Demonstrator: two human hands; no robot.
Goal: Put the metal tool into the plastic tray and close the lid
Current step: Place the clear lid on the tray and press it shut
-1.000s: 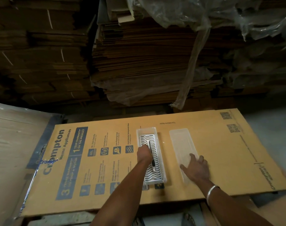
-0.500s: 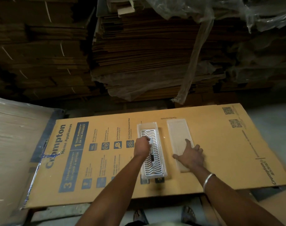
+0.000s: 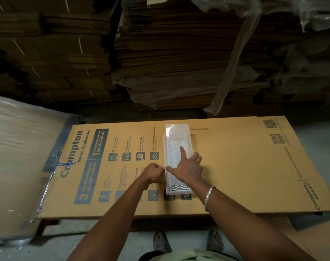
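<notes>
A clear plastic tray [image 3: 168, 191] with a wavy white liner lies lengthwise on a printed cardboard sheet [image 3: 235, 166]. The clear lid [image 3: 177, 129] now lies over it, shifted a little toward the far end. My right hand [image 3: 186, 167] rests on top of the lid, fingers spread and forefinger pointing away from me, thumb at the lid's left edge. Fingers curled, my left hand [image 3: 152, 173] touches the tray's left rim. The metal tool is hidden under the lid and my right hand.
Tall stacks of flattened cardboard [image 3: 179, 53], partly draped in plastic film, stand behind the sheet. A plastic-wrapped stack [image 3: 19, 147] sits to the left. My sandalled feet [image 3: 161, 241] show below the sheet's near edge.
My right hand has brought the lid from beside the tray onto the tray. My left hand has come out of the tray, leaving the tool inside, and moved to the tray's left rim.
</notes>
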